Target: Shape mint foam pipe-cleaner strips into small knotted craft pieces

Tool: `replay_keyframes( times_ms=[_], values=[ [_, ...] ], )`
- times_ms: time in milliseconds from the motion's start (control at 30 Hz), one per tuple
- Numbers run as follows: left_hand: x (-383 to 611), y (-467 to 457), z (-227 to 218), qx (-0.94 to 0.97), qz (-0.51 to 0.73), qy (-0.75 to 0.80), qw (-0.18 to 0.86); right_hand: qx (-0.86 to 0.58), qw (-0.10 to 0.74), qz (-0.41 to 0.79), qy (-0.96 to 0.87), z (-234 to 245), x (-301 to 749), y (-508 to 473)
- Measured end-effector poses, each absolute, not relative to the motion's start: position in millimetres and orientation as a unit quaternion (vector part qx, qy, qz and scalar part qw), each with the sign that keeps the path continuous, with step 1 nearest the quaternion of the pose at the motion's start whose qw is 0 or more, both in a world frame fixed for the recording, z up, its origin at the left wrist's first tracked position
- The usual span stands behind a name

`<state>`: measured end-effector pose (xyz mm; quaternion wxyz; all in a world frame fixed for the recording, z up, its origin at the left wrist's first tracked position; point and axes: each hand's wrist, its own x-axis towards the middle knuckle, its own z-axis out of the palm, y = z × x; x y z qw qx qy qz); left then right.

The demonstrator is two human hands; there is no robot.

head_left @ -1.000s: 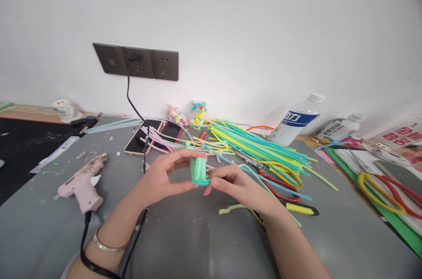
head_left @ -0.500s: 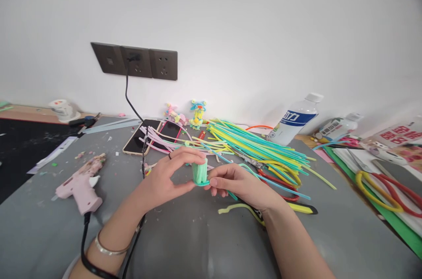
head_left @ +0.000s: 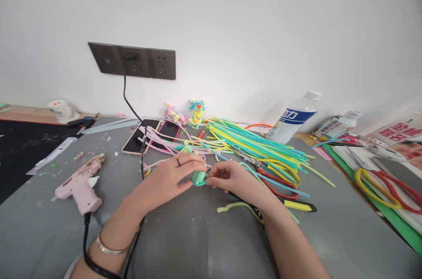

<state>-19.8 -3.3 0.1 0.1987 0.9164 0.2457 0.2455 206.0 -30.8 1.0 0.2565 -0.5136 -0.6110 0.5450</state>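
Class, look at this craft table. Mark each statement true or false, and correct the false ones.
1. The left hand and right hand both hold the green bundle. True.
2. The glue gun lies right of the hands. False: it lies on their left, untouched.
3. A cable is plugged into the socket. True.
4. The left wrist is bare. False: it wears a bracelet.
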Motion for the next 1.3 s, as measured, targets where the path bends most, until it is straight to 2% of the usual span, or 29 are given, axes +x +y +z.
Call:
replay_keyframes(
  times_ms=[267, 467, 867, 1300],
  values=[
    [-15.3, -3.1, -9.8, 0.923, 0.206, 0.263, 0.193, -0.554, 0.248, 0.421, -0.674, -13.7, 199.6, -28.2],
    [-22.7, -3.1, -3.1, 0.913, 0.201, 0.259, 0.241, -0.567, 0.237, 0.416, -0.671, -11.1, 197.7, -29.6],
    [-26.8, 2.2, -2.9, 0.899, 0.242, 0.243, 0.271, -0.569, 0.207, 0.387, -0.695, -3.1, 197.2, -34.8],
    [-13.5, -7.1, -1.5, 0.877, 0.191, 0.359, 0.256, -0.608, 0.178, 0.339, -0.696, 2.2, 202.7, -35.8]
  ],
)
